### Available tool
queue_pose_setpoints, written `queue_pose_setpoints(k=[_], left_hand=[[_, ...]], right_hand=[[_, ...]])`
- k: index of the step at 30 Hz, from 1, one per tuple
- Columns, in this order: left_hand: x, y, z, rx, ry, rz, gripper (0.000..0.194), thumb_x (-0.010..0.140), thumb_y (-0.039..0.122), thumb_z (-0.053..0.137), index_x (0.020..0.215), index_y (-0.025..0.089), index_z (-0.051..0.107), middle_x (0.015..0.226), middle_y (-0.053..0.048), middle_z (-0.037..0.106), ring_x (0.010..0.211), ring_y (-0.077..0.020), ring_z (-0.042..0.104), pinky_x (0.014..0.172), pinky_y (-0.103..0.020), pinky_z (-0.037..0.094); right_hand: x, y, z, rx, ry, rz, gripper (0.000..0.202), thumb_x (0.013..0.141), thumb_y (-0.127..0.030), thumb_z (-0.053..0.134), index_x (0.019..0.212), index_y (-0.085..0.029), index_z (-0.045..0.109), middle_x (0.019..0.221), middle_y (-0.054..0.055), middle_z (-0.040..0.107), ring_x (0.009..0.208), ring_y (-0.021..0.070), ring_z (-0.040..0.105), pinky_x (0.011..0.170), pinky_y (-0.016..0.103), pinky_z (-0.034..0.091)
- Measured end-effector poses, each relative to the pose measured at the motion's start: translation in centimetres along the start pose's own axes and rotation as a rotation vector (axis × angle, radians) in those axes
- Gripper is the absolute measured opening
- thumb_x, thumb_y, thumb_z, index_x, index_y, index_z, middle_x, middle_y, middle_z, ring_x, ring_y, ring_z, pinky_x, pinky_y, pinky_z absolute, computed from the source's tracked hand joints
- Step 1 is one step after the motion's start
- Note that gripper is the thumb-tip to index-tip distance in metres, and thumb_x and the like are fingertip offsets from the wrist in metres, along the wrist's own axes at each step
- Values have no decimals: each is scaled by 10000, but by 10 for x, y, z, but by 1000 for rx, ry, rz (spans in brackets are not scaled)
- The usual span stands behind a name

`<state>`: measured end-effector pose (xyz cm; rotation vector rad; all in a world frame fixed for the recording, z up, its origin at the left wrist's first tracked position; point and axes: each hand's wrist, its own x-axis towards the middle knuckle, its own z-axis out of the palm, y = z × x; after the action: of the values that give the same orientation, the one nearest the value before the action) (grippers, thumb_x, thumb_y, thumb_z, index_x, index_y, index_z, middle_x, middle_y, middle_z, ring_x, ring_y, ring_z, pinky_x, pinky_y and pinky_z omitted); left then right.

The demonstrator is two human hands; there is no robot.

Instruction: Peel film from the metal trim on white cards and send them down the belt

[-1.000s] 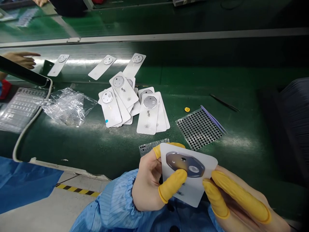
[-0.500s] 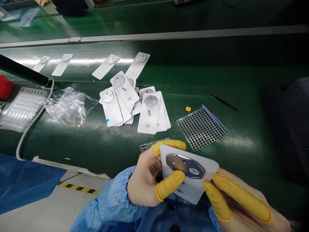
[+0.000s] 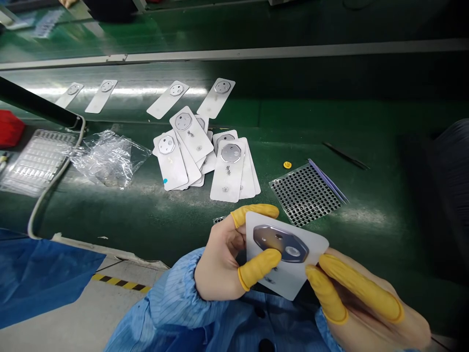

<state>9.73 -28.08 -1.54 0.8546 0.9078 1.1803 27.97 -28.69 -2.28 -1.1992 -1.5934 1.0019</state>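
Note:
A white panel with a grey metallic octagonal plate is held up between my two hands. My left hand, with yellow finger covers on, grips its left side, the thumb lying on the octagonal plate. At the panel's right edge, my right hand pinches it between a covered thumb and finger. Beyond my hands lies a pile of similar white panels. To its right is a clear sheet of black round dots, with purple tweezers along its edge.
Dark tweezers and a small yellow piece lie at the right. Crumpled clear plastic, a clear tray and a black arm with a grey cable are at the left. More panels lie on the conveyor behind.
The held panel has moved slightly up in the view, together with both hands. The panels on the conveyor have shifted a little to the right. Both grips look the same.

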Motion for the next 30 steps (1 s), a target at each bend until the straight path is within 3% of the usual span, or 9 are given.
queue_pose_setpoints(k=[4, 8, 13, 16, 22, 26, 30], left_hand=[[2, -3, -3, 12, 13, -14, 468, 750, 25, 703, 1157, 229, 595, 895, -25, 728, 752, -152, 708, 687, -213, 599], [3, -3, -2, 38, 28, -24, 437, 761, 56, 703, 1152, 205, 578, 899, -38, 726, 755, -164, 709, 668, -225, 603], [4, -1, 5, 118, 116, 14, 319, 748, 77, 716, 1033, 157, 597, 866, -55, 720, 747, -160, 699, 665, -209, 588], [9, -3, 5, 103, 139, -48, 308, 733, 104, 738, 1004, 137, 596, 885, -78, 724, 765, -172, 702, 678, -220, 586], [17, -5, -3, -42, 21, -220, 257, 786, 202, 713, 1023, 137, 639, 929, -92, 730, 815, -216, 711, 693, -294, 602], [15, -6, 0, -23, 65, -180, 208, 750, 208, 746, 920, 112, 676, 857, -89, 739, 777, -204, 705, 687, -271, 584], [13, -11, 7, 4, 147, -93, 252, 712, 194, 772, 925, 105, 673, 890, -100, 738, 796, -213, 700, 693, -274, 577]], right_hand=[[-2, 1, 7, 22, 154, -27, 399, 837, -118, 612, 1146, -371, 635, 1024, -55, 724, 835, 191, 723, 625, 275, 660], [-4, 3, 17, 7, 296, -77, 472, 715, -91, 741, 1095, -361, 665, 1045, -74, 715, 760, 187, 724, 588, 272, 656], [-3, 6, 22, -11, 342, -41, 468, 706, -107, 748, 1084, -371, 670, 1006, -55, 726, 759, 228, 726, 600, 339, 663], [3, 12, 23, -20, 369, 13, 419, 690, -99, 756, 1016, -356, 700, 943, -52, 741, 695, 209, 725, 560, 315, 656], [15, 24, 24, 68, 337, 91, 299, 714, -157, 747, 995, -257, 719, 781, -18, 753, 652, 192, 722, 573, 288, 652], [11, 23, 24, 38, 368, 85, 314, 686, -164, 771, 977, -273, 725, 813, -21, 754, 679, 188, 723, 611, 285, 649], [5, 23, 27, -27, 427, 81, 345, 649, -175, 798, 970, -283, 730, 756, -23, 743, 586, 164, 695, 527, 255, 625]])
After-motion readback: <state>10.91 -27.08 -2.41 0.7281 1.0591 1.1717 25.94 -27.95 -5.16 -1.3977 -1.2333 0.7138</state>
